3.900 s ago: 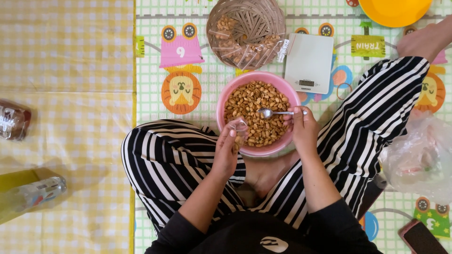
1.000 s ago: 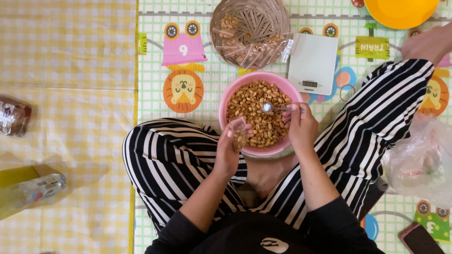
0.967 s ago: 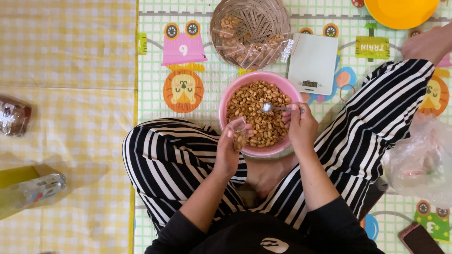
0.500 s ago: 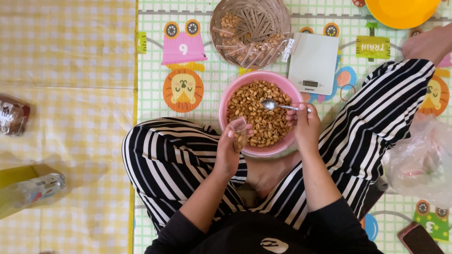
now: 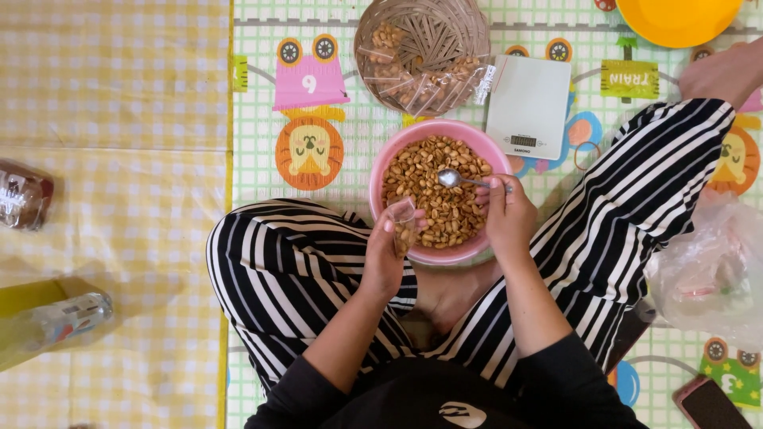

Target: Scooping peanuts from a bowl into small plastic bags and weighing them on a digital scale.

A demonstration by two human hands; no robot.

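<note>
Colourful patterned play mat [image 5: 334, 119] covers the floor. On it, the round pink plastic bowl [image 5: 380, 171] is well filled with roasted peanuts [image 5: 429, 171]. Beyond it, the woven wicker basket [image 5: 445, 24] holds a few filled clear packets [image 5: 425, 83], beside a flat white kitchen scale [image 5: 531, 99]; much bagging appears left. Right hand [image 5: 509, 218] is closed on a metal spoon [image 5: 461, 179], long axis near level, scoop pointing left over the nuts. Left hand [image 5: 385, 258] pinches a small clear plastic bag [image 5: 404, 230] upright at the bowl's near-left rim, partly filled.
</note>
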